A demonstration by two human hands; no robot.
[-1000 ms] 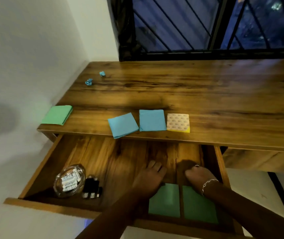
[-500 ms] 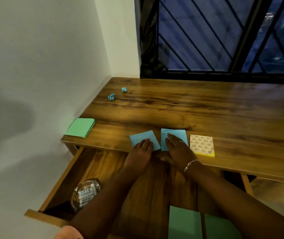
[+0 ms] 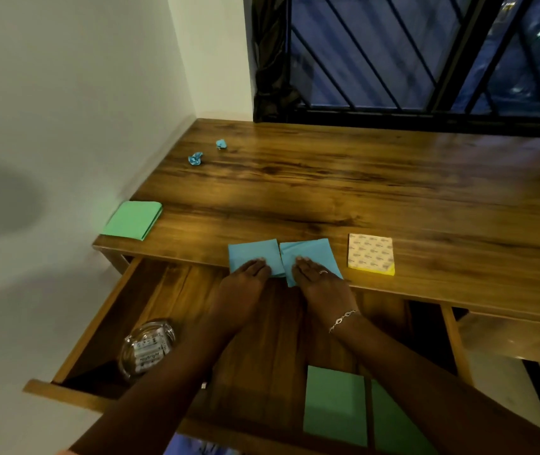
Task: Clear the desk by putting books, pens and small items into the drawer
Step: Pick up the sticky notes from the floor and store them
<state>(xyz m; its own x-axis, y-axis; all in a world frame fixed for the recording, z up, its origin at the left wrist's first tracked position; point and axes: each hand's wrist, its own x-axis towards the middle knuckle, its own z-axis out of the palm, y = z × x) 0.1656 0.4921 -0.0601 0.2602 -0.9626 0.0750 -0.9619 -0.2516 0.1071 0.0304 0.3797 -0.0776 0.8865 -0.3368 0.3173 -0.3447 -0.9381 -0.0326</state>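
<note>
Two blue paper pads lie side by side at the desk's front edge. My left hand (image 3: 245, 280) rests flat on the left blue pad (image 3: 252, 255), fingers straight. My right hand (image 3: 316, 279) lies flat on the right blue pad (image 3: 309, 254), which overhangs the edge a little. A yellow sticky pad (image 3: 371, 254) sits just right of them. A green pad (image 3: 133, 220) lies at the desk's left corner. Below, the wooden drawer (image 3: 170, 310) stands pulled out, with two green pads (image 3: 335, 402) at its front right.
A glass dish (image 3: 148, 348) holding small white items sits in the drawer's left front. Two crumpled blue paper balls (image 3: 195, 158) lie at the back left of the wooden desk (image 3: 360, 192). A white wall runs along the left; a barred window stands behind.
Both hands left the drawer and came up onto the two blue pads. Since half a second ago the pads have slid slightly toward the front edge, the right one now overhanging.
</note>
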